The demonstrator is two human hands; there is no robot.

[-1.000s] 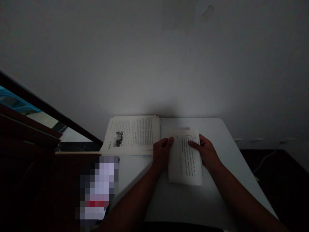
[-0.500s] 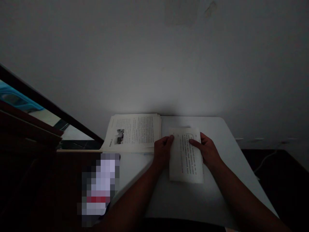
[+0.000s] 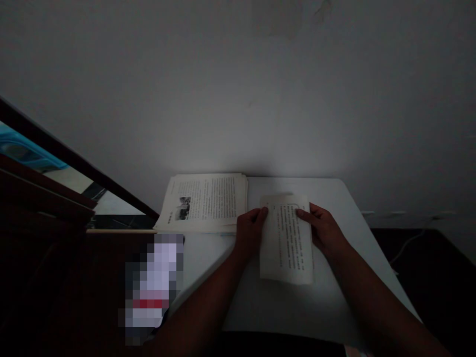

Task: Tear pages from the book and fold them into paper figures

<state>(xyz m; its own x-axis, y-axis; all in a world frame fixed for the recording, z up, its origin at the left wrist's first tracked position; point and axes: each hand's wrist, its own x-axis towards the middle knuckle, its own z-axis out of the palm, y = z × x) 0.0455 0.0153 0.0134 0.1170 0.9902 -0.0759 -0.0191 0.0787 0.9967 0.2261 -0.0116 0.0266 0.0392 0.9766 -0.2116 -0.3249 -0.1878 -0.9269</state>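
Observation:
A printed sheet of paper (image 3: 286,243), folded to a small rectangle by its look, is held over the white table by both hands. My left hand (image 3: 250,230) is closed on its left edge, thumb on top near the upper corner. On the right edge, my right hand (image 3: 325,228) pinches the paper with the thumb over the print and the fingers behind, mostly hidden. To the left of my left hand lies a stack of printed sheets (image 3: 208,203), the top one bearing text and a small dark picture.
The white table (image 3: 316,188) stands against a grey wall (image 3: 238,99). At its left front edge is a blurred-out pale object with a red band (image 3: 156,282). A dark slanted rail (image 3: 82,161) is on the left, a white cable (image 3: 407,245) on the right.
My right thumb has slid slightly right, toward the paper's edge. The left hand keeps its hold, and the stack of sheets stays in place.

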